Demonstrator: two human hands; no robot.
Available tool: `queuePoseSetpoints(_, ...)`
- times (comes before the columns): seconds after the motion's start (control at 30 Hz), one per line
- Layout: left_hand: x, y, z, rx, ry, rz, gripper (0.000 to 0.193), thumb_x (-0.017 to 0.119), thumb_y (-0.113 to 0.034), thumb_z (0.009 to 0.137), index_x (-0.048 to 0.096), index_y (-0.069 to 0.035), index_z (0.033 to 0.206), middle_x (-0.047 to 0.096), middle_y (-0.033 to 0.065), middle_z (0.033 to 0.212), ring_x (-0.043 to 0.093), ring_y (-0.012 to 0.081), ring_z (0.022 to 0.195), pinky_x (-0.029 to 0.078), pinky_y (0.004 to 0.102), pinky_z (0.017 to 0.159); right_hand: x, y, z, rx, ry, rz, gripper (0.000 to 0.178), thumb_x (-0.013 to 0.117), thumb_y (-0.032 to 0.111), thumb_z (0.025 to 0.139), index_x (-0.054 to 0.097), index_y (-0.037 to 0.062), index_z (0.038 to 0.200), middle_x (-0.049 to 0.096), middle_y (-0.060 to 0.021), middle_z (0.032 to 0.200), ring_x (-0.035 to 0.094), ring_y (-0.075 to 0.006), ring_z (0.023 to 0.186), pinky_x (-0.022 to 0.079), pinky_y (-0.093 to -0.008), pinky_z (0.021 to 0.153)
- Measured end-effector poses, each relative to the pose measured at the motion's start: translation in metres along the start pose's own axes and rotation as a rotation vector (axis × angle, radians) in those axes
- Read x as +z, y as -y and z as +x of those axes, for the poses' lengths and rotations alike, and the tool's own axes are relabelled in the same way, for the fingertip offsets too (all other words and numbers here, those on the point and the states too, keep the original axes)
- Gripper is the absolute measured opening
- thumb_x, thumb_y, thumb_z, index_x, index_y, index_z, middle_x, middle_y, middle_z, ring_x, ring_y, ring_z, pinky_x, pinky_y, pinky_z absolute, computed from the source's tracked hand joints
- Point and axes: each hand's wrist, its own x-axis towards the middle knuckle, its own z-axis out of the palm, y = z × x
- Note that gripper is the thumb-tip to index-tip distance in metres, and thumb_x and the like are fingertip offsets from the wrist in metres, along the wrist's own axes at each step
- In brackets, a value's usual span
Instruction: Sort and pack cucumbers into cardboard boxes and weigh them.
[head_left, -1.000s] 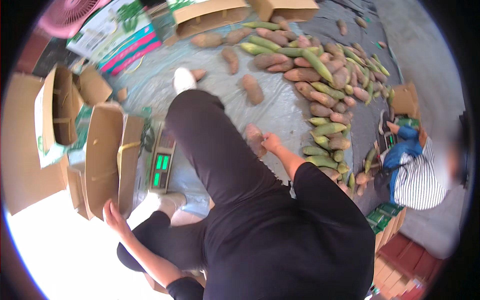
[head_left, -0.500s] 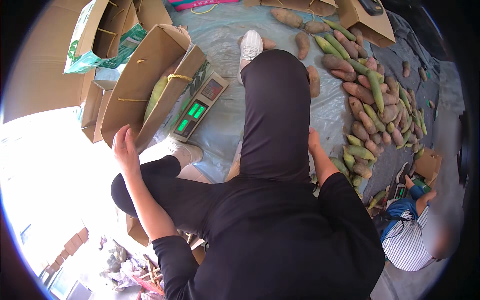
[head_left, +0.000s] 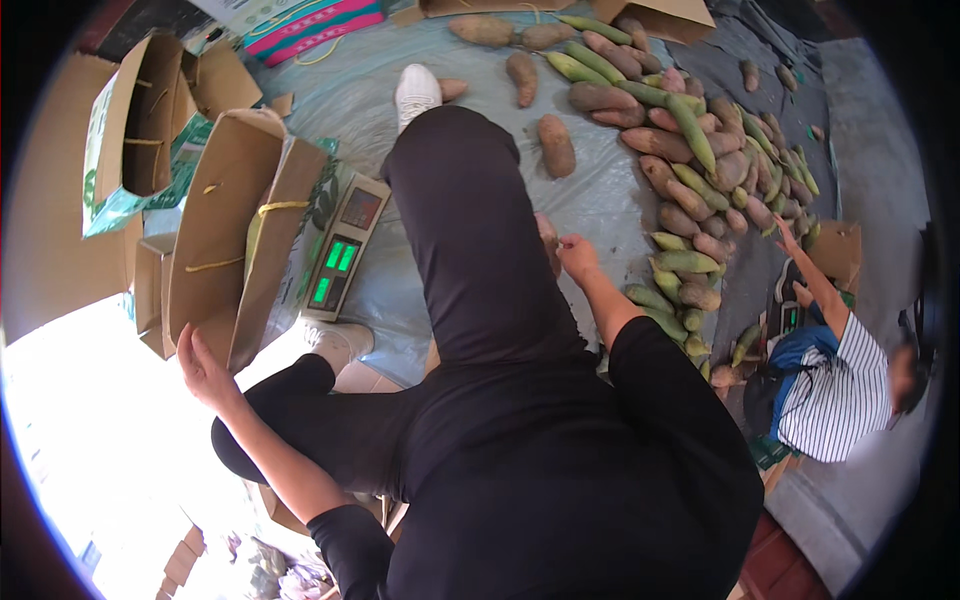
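My left hand (head_left: pixel 207 372) is open, its fingers stretched up beside the lower edge of a tall cardboard gift box (head_left: pixel 215 235) with yellow cord handles. A green root shows only as a sliver inside this box. The box stands at a digital scale (head_left: pixel 342 262) with green lit figures. To the right of my raised knee, my right hand (head_left: pixel 582 262) is closed, its fingertips pinching a reddish-brown root (head_left: pixel 547 238) that my leg partly hides. Another reddish-brown root (head_left: pixel 556 146) lies on the plastic sheet farther forward.
A large pile of green and reddish-brown roots (head_left: pixel 690 160) spreads on the right. Another person (head_left: pixel 830 390) in a striped top reaches into it. At the left stands a second open box (head_left: pixel 145 130); a pink-and-teal box (head_left: pixel 315 35) is behind. Plastic sheeting (head_left: pixel 480 85) covers the floor.
The view has shifted to the right. My right hand has come out from behind my knee with a root at its fingertips. The other person's arm now stretches to the pile.
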Motion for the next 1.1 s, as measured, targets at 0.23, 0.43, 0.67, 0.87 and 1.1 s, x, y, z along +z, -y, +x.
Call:
queuePoseSetpoints(0.23, 0.006, -0.005, -0.001, 0.005, -0.003, 0.043, 0.026, 0.052, -0.025, 0.092, 0.062, -0.007, 0.109, 0.062, 0.0072, 0.108, 0.056, 0.0185, 0.1, 0.044, 0.0303, 0.087, 0.004, -0.023, 0.003, 0.029, -0.053, 0.033, 0.032, 0.065, 0.017, 0.07, 0.063, 0.0067, 0.1, 0.065, -0.0123, 0.092, 0.062, -0.0272, 0.087, 0.048, -0.0352, 0.077)
queuePoseSetpoints(0.43, 0.008, 0.002, 0.005, 0.023, 0.028, 0.017, 0.028, 0.052, -0.027, 0.092, 0.062, -0.006, 0.108, 0.062, 0.0079, 0.109, 0.056, 0.0201, 0.102, 0.044, 0.0314, 0.088, 0.0, -0.056, -0.005, 0.104, 0.028, -0.051, 0.031, 0.066, 0.019, 0.07, 0.063, 0.0089, 0.099, 0.064, -0.0114, 0.095, 0.061, -0.0289, 0.09, 0.048, -0.0375, 0.079)
queuePoseSetpoints(0.67, 0.005, 0.016, 0.008, 0.013, 0.019, 0.047, 0.03, 0.05, -0.027, 0.093, 0.061, -0.005, 0.11, 0.061, 0.0099, 0.109, 0.056, 0.0208, 0.101, 0.044, 0.031, 0.088, -0.035, -0.095, -0.015, 0.077, 0.118, -0.247, 0.033, 0.066, 0.021, 0.071, 0.063, 0.009, 0.102, 0.063, -0.0144, 0.102, 0.058, -0.03, 0.099, 0.046, -0.0376, 0.086)
queuePoseSetpoints(0.87, 0.014, 0.024, 0.01, 0.042, 0.034, 0.021, 0.03, 0.05, -0.026, 0.093, 0.06, -0.004, 0.11, 0.061, 0.0099, 0.109, 0.057, 0.0201, 0.101, 0.044, 0.03, 0.087, -0.025, -0.069, -0.001, 0.155, 0.069, -0.101, 0.037, 0.067, 0.024, 0.071, 0.062, 0.0065, 0.103, 0.063, -0.0143, 0.103, 0.059, -0.0291, 0.099, 0.046, -0.0367, 0.086)
queuePoseSetpoints(1.1, 0.013, 0.017, 0.008, 0.002, 0.021, 0.016, 0.029, 0.049, -0.023, 0.093, 0.059, -0.003, 0.111, 0.062, 0.0102, 0.108, 0.058, 0.0194, 0.099, 0.045, 0.0296, 0.086, -0.01, -0.001, 0.033, 0.031, 0.046, 0.02, 0.041, 0.069, 0.026, 0.071, 0.061, 0.0049, 0.105, 0.064, -0.0155, 0.1, 0.06, -0.0279, 0.095, 0.046, -0.0355, 0.084)
